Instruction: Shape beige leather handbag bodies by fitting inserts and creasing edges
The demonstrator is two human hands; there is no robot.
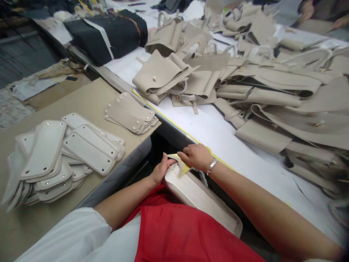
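Observation:
A beige handbag (pixel 203 198) lies across my lap with its pale, long bottom panel turned up. My left hand (pixel 161 170) is closed round the bag's near corner, thumb upward and fingers partly tucked behind the edge. On the other side of that corner, my right hand (pixel 198 157) grips a yellow piece (pixel 184 168) with curled fingers, pressing it by the bag's edge; whether it is cloth or paper I cannot tell. A pale strap shows just under my right wrist. The fingertips of my right hand are partly hidden.
Beige bag pieces (pixel 272 83) with metal clasps are heaped on the white-topped table (pixel 207 123). Left, a board (pixel 89 94) bears stacked studded panels (pixel 43 149) and smaller tan panels (pixel 131 112). A black roll (pixel 109 34) lies behind. Another person's hand (pixel 307 10) shows top right.

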